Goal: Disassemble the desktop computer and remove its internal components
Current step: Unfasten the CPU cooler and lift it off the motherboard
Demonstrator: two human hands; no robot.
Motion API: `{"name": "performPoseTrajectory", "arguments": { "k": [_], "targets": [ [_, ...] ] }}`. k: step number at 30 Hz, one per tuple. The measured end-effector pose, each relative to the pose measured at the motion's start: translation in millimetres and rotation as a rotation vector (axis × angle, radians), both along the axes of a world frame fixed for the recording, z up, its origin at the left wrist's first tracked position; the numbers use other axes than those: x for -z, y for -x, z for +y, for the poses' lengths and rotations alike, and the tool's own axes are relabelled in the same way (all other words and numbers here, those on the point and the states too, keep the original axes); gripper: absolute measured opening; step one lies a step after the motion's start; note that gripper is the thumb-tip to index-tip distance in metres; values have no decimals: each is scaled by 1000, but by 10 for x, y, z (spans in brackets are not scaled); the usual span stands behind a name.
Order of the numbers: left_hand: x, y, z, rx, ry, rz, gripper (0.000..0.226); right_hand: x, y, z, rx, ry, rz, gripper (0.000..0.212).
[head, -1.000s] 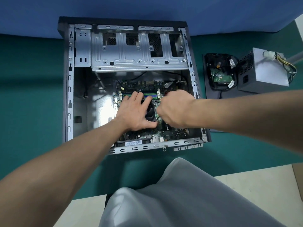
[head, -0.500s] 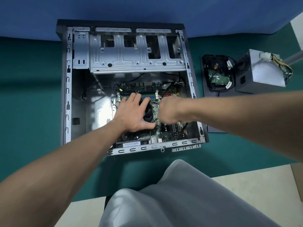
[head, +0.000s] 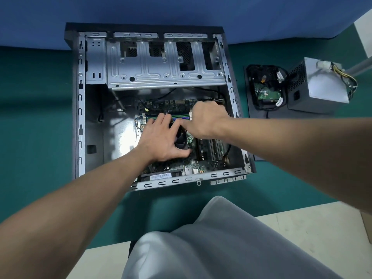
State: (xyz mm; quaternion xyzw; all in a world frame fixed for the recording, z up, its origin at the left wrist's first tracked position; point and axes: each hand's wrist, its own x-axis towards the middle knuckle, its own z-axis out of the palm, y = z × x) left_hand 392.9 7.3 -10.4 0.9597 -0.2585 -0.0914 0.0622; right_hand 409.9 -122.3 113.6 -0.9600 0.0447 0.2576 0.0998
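the computer case (head: 80, 117) lies on its side, open, on the green mat (head: 40, 127), its far end against the blue backing at the mat's far edge. inside, the circuit board (head: 209, 152) sits in the case's near right corner, with the black cooling fan (head: 181, 141) mounted on it and memory sticks (head: 180, 117) just beyond the fan.

the left hand (head: 161, 139) is spread flat over the fan, fingers nearly straight and reaching the far side, thumb laid along the near right edge; it presses rather than grips. the right hand (head: 207, 119) comes in from the right with its fingers curled, one fingertip touching the left fingertips at the fan's far edge. whether it pinches a plug, a clip or nothing i cannot tell, since its own knuckles hide the tips.

the step in hand looks like freeing the fan from the board. the next move probably calls for finding its fastenings or its lead, loosening them evenly, then lifting straight up while the left hand steadies it, so the board is not levered.

the metal drive cage (head: 161, 67) at the case's far end looks bare. well right of the case, near the mat's right edge, lie a hard drive (head: 265, 93) and, touching it, a grey power supply (head: 320, 85), so those seem done already.
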Motion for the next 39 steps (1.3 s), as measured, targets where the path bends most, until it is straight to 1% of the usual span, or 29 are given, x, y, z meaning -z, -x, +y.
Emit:
{"name": "performPoseTrajectory", "arguments": {
  "k": [2,3,5,7,8,9,10,11,12,13,14,16,17,19,20,21,22,24,25,26,29,30,31,32,33,35,36,37,39],
  "targets": [
    [-14,-1,-3,9,-27,9,96,92,84,16,269,-240,-133,48],
    [-23,12,0,10,-29,13,96,130,115,41,412,-399,-212,53],
    [-44,-1,5,-1,-23,24,93,198,152,115,596,-624,-363,58],
    [-44,-10,-11,-8,-22,50,94,224,195,204,678,-779,-457,61],
    [-46,-7,-10,2,-16,56,96,242,201,231,637,-847,-464,62],
    [-50,5,3,-5,31,75,99,253,199,242,523,-912,-422,62],
    [-65,23,25,-54,147,142,101,253,192,257,354,-933,-328,60],
    [-98,43,40,-160,316,245,102,249,186,279,177,-913,-216,55],
    [-137,79,39,-257,452,307,103,259,182,301,49,-875,-143,52],
    [-168,104,27,-295,505,317,100,276,183,317,12,-860,-127,51],
    [-181,96,8,-261,461,278,96,280,197,325,63,-860,-150,50],
    [-156,37,-16,-96,234,195,98,302,246,313,216,-825,-330,45],
    [-143,7,-20,-44,126,168,101,318,283,279,249,-741,-457,44],
    [-118,-18,1,-18,17,137,106,330,343,175,251,-492,-658,39],
    [-107,-10,-1,-5,-16,110,107,341,354,128,286,-432,-709,39],
    [-105,-2,-1,6,-38,96,108,352,360,96,384,-447,-730,42],
    [-99,-1,5,12,-46,86,109,356,356,86,554,-545,-732,45],
    [-112,-18,6,2,-53,94,108,363,324,116,927,-874,-647,54],
    [-112,-19,7,0,-52,89,107,383,318,109,1002,-1024,-585,57],
    [-97,-12,10,3,-55,74,106,411,310,79,971,-1101,-518,58],
    [-61,6,12,27,-72,34,97,448,181,-92,623,-1323,-202,60],
    [-52,0,11,34,-71,30,95,414,121,-150,583,-1365,-94,61],
    [-55,-4,6,33,-74,36,96,378,66,-199,589,-1362,-38,64],
    [-62,-4,2,25,-80,40,98,359,26,-228,608,-1307,-48,67],
    [-61,-4,-2,17,-82,36,100,353,9,-233,619,-1189,-119,71],
    [-65,-3,-10,7,-73,25,100,363,42,-162,608,-895,-329,78],
    [-70,1,-12,0,-64,26,100,368,92,-85,628,-831,-428,79],
    [-74,7,-12,-4,-57,33,100,361,150,8,680,-842,-499,77],
    [-72,2,-6,-2,-50,50,101,330,225,174,817,-964,-570,66]
  ]
}}
